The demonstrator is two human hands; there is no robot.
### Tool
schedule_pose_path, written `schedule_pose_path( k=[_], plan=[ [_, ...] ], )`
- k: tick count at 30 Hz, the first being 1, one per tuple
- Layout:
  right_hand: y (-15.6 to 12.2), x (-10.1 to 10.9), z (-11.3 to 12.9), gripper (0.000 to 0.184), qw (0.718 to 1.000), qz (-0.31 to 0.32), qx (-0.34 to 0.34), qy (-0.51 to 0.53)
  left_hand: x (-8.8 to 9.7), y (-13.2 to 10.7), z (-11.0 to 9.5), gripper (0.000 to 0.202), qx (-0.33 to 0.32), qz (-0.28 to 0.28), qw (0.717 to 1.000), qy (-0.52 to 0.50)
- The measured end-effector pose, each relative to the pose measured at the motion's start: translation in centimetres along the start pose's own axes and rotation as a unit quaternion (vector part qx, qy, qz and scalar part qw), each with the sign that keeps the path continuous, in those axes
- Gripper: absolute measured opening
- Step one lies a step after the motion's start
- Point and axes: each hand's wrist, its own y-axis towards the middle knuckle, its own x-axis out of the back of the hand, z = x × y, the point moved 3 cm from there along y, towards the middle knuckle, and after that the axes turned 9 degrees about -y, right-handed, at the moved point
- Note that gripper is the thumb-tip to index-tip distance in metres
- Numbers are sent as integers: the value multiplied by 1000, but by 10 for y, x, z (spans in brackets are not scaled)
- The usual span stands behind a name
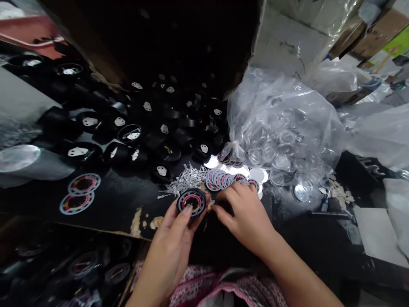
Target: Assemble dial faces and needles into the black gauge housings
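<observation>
Pink floral fabric (193, 283) at the bottom edge, nearest the camera. Lower left, below the counter (115, 200) edge: more dial units (84, 262), dim and blurred. Left hand (174, 234) has a round black dial gauge (195, 199) pinched, thumb on the face, fingers wrapped behind, dial facing up, held above the counter's worn front edge. Right hand (247, 215) just beside it, fingers curled, thumb and index close together; can't tell if anything is between the tips. Left on the counter: two printed dial plates (77, 203), overlapping. Right side: white sheet (380, 234), black rod-like tool (330, 214), scatter of small pale flat pieces (341, 192). Just behind the gauge: heap of thin white pointers (187, 180); right of that, a fanned row of dial plates (219, 179), partly behind the right hand. Farther back left and centre: lots of black round housings (169, 150), many showing a small white plate inside. Right of those, clear plastic bag (284, 111) full of transparent round covers (286, 137). Far: reddish bin (28, 30) upper left, cardboard boxes (380, 36) upper right.
</observation>
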Motion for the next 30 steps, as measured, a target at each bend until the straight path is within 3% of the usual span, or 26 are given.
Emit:
schedule_pose_path(
  k=[6,11,16,22,30],
  plan=[
    [-9,4,-7,15,999,-38,16,9,-5,-1,4,19,33,21,999,-8],
    [-22,17,-11,11,981,-82,0,174,-8,-3,9,29,28,6,999,36],
    [-26,18,-4,13,979,-50,-19,197,-3,-4,27,39,51,43,988,138],
    [-28,17,-4,11,977,-40,-42,204,-3,-7,24,36,15,76,977,200],
    [-35,18,1,18,978,-21,-36,203,-14,-13,7,30,-65,48,951,298]
  ],
)
